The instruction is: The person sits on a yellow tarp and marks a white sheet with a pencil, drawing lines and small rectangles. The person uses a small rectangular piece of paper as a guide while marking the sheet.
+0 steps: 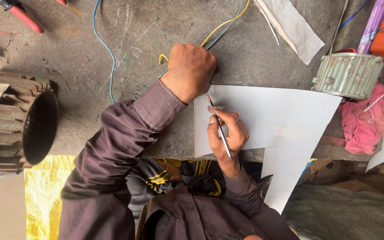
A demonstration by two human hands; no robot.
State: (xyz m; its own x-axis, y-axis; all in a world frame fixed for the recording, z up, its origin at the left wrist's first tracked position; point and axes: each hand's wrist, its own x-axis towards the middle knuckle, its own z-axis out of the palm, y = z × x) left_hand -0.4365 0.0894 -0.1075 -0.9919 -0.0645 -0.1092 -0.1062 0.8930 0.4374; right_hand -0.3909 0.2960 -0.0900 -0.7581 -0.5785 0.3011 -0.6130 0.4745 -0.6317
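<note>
1. Head view: a white paper sheet (pixel 272 115) is laid on the grey stone bench (pixel 125 89), its lower part hanging over the near edge.
2. The sheet's left corner is pressed down by the left hand (pixel 191 70), closed in a fist.
3. A thin pencil (pixel 219 128) is pinched in the right hand (pixel 226 133), its tip on the sheet.
4. A ribbed green motor housing (pixel 347 74) is seen just beyond the sheet's right corner.
</note>
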